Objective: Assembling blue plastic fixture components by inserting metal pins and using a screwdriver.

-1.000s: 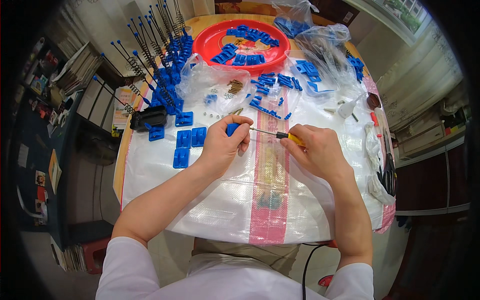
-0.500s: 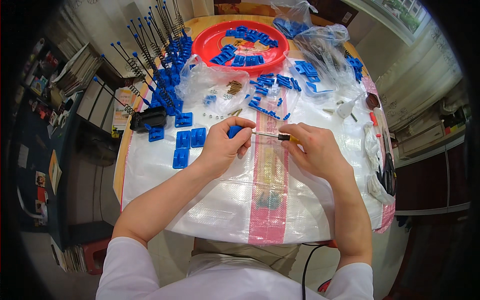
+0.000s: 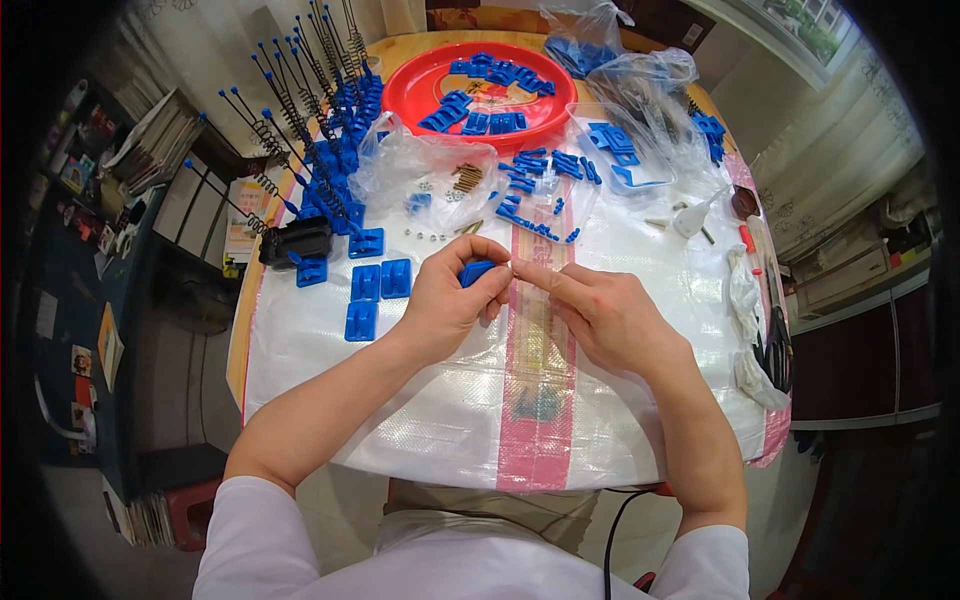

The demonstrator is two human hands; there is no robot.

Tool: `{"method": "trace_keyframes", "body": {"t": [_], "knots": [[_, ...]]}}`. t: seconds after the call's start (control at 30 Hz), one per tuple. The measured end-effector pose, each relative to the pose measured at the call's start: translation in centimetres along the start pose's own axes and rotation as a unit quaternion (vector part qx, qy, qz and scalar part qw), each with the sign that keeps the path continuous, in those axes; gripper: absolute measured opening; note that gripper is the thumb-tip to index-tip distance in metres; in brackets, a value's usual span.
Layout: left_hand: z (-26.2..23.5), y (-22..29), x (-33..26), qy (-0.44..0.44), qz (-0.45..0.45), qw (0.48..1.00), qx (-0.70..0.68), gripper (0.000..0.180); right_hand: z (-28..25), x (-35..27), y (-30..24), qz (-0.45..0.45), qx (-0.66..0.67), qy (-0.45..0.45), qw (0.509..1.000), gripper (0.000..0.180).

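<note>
My left hand (image 3: 445,300) pinches a small blue plastic part (image 3: 476,272) just above the white woven sheet (image 3: 420,420) that covers the table. My right hand (image 3: 605,315) has its fingertips closed right against that part, around a thin screwdriver that the fingers almost wholly hide. Both hands meet over the pink stripe (image 3: 535,400) of the sheet. A few flat blue blocks (image 3: 372,295) lie just left of my left hand.
At the back stands a red round tray (image 3: 410,95) holding blue parts. Rods with springs on blue bases (image 3: 310,150) line the back left beside a black tool (image 3: 295,240). Clear bags (image 3: 425,165) with screws and blue pieces lie mid-table. White cloths (image 3: 745,300) lie at the right edge.
My right hand has slid left along the screwdriver to the blue part, so the orange and black handle no longer shows. The left hand has stayed in place.
</note>
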State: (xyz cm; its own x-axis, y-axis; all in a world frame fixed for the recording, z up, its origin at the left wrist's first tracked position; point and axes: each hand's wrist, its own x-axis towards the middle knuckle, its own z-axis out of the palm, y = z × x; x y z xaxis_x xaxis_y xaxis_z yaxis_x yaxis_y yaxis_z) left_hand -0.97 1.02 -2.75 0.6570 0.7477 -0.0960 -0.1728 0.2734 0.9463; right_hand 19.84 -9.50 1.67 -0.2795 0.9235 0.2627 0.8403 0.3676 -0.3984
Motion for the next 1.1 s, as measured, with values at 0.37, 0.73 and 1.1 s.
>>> {"method": "trace_keyframes", "body": {"t": [0.37,0.73,1.1], "knots": [[0.9,0.5,-0.1,0.068,0.01,0.998,-0.012,0.025,-1.2,-0.3,0.9,0.076,-0.037,-0.014,0.996,0.046],[-0.9,0.4,0.0,-0.041,-0.003,0.98,-0.194,0.041,-1.4,-0.6,1.8,0.115,-0.085,-0.012,0.99,0.04],[-0.4,0.2,0.0,-0.039,-0.007,0.976,-0.214,0.04,-1.2,-0.7,2.2,0.124,-0.071,-0.002,0.99,0.031]]}}
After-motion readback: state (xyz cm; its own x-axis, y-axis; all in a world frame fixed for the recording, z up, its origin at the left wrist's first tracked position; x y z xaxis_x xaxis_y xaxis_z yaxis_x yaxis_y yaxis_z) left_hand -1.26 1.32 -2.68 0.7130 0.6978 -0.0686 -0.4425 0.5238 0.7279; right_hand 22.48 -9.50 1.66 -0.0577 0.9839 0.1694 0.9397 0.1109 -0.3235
